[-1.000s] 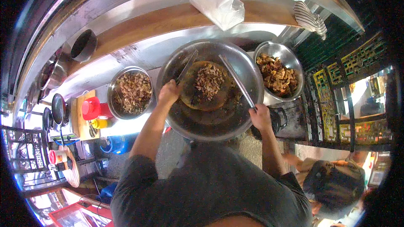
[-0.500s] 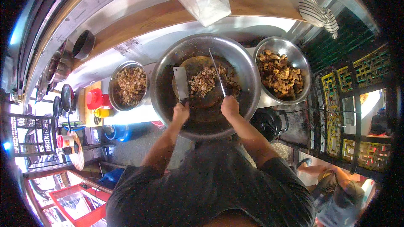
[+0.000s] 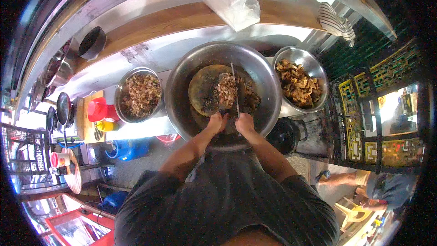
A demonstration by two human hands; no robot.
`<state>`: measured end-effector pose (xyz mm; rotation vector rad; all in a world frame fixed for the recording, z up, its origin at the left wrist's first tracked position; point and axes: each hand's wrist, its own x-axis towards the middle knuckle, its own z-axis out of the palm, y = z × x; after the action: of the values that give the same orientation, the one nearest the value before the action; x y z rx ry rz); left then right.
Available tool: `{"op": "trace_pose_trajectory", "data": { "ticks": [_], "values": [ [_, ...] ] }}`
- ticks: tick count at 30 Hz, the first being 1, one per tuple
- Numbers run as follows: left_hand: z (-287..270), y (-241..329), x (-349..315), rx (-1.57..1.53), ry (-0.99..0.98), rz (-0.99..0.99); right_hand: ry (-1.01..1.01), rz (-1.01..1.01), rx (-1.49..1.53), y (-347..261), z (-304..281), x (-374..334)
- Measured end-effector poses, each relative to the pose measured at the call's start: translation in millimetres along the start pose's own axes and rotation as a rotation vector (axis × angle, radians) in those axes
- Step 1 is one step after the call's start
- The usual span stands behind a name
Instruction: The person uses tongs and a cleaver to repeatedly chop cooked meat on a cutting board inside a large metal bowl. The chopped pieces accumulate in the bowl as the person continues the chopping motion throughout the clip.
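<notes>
While both hands grip cleavers amid chopped meat, small lettering marks a pale panel.

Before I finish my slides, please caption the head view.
Left hand grips a dark handle, right hand a blade, by chopped food in a wide metal basin.

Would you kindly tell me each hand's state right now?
Left hand: closed, holding a dark-handled cleaver, blade mostly hidden by chopped brown meat.
Right hand: closed, holding a straight steel knife, edge-on.
</notes>
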<state>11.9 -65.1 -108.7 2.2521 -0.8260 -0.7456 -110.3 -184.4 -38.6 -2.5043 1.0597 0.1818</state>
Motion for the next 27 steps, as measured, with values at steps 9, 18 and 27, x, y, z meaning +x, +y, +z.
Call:
{"op": "trace_pose_trajectory", "data": {
  "ticks": [9, 18, 27],
  "values": [
    [-78, 52, -41, -0.428, -0.260, -0.052, 0.327, 0.170, 0.296, 22, -70, -85],
    [-136, 12, -71, -0.031, -0.111, 0.326, 0.254, 0.193, -0.091, 62, -225, -191],
    [-211, 2, 37, 0.452, 0.061, 0.104, -0.181, -0.144, -0.650, 67, -269, -72]
  ]
}}
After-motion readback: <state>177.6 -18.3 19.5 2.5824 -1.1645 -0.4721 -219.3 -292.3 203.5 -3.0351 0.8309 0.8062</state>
